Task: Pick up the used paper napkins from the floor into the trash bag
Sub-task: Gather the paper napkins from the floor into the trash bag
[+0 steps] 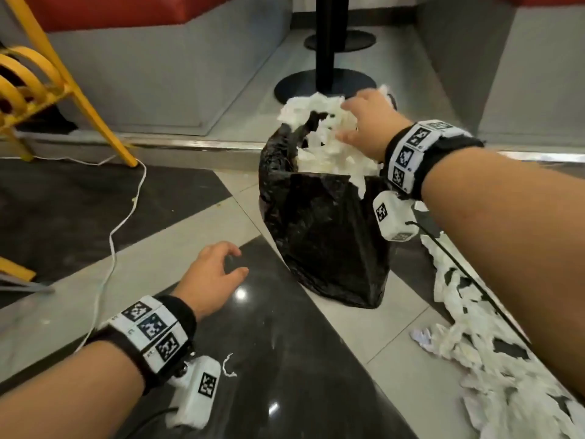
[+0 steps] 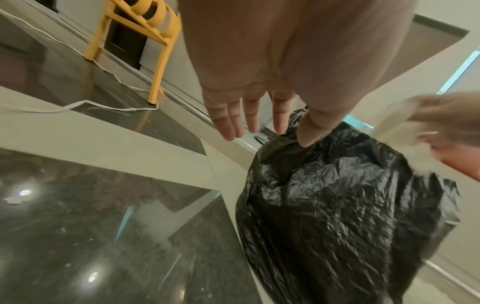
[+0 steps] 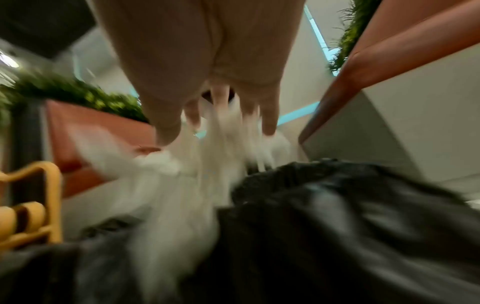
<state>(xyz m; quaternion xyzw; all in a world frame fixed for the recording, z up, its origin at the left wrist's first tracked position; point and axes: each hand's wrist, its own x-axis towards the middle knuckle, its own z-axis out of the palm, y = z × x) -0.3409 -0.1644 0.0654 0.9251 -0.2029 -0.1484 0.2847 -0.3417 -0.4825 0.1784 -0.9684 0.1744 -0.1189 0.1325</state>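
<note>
A black trash bag (image 1: 326, 236) stands on the tiled floor, with a heap of white paper napkins (image 1: 319, 131) spilling from its mouth. My right hand (image 1: 354, 122) lies over that heap with fingers spread and fairly straight. In the blurred right wrist view the right hand (image 3: 221, 127) points down into the napkins (image 3: 168, 185) above the trash bag (image 3: 337, 226). My left hand (image 1: 221, 267) hovers empty over the floor left of the bag. Seen from the left wrist, the left hand (image 2: 259, 133) has straight fingers near the trash bag (image 2: 337, 205). More napkins (image 1: 493, 359) lie on the floor at right.
A yellow chair (image 1: 41, 90) stands at the left, and a white cord (image 1: 117, 223) runs across the floor from its leg. A black table pole (image 1: 329, 42) on a round base rises behind the bag, past a metal step edge (image 1: 190, 144). A small white scrap (image 1: 228, 365) lies by my left wrist.
</note>
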